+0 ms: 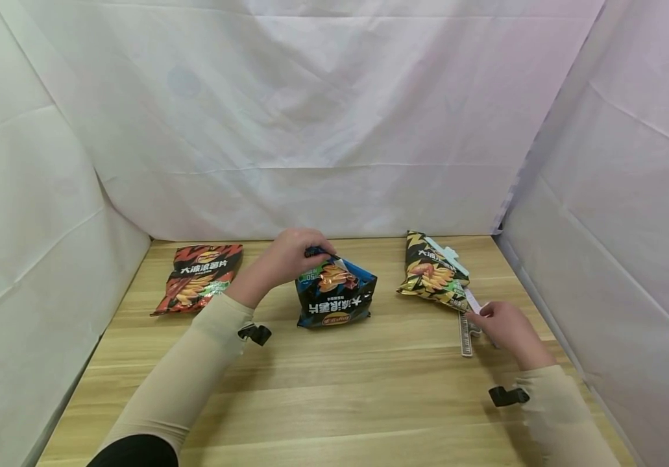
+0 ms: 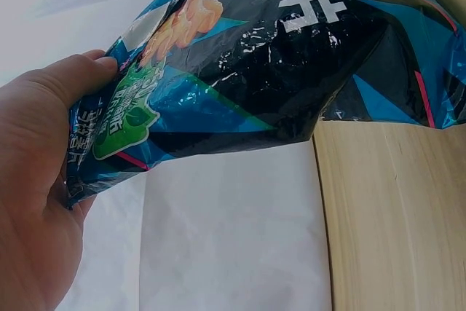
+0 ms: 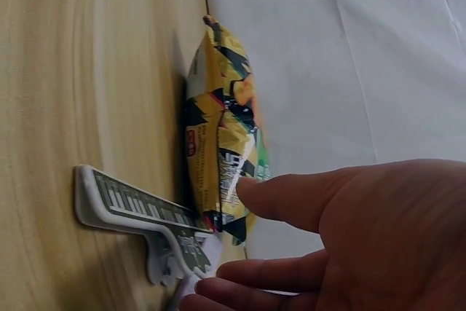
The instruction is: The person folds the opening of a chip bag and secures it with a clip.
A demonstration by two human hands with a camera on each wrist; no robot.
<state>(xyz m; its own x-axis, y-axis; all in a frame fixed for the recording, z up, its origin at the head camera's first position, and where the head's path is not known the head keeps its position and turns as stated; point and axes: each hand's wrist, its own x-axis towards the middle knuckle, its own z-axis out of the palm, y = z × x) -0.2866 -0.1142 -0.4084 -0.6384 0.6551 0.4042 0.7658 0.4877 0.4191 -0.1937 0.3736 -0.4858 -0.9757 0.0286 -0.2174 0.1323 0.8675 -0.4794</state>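
Note:
My left hand [image 1: 302, 255] grips the top corner of a blue and black chip bag [image 1: 337, 298]. That bag stands tilted on the table, and in the left wrist view the thumb presses on the bag's [image 2: 240, 71] end. On the right, my right hand [image 1: 508, 326] reaches low beside a yellow and black chip bag [image 1: 430, 272]. Its thumb and fingers [image 3: 284, 271] are apart, with fingertips close to a white bag clip with a dark striped face [image 3: 138, 205]; whether they touch it I cannot tell. A pale mint clip [image 1: 448, 254] lies along the yellow bag's right edge.
A red and black chip bag [image 1: 200, 279] lies flat at the table's left. Part of a whitish clip [image 1: 472, 301] shows between the yellow bag and my right hand. White cloth [image 1: 334, 130] walls the wooden table [image 1: 334, 395] at the back and both sides.

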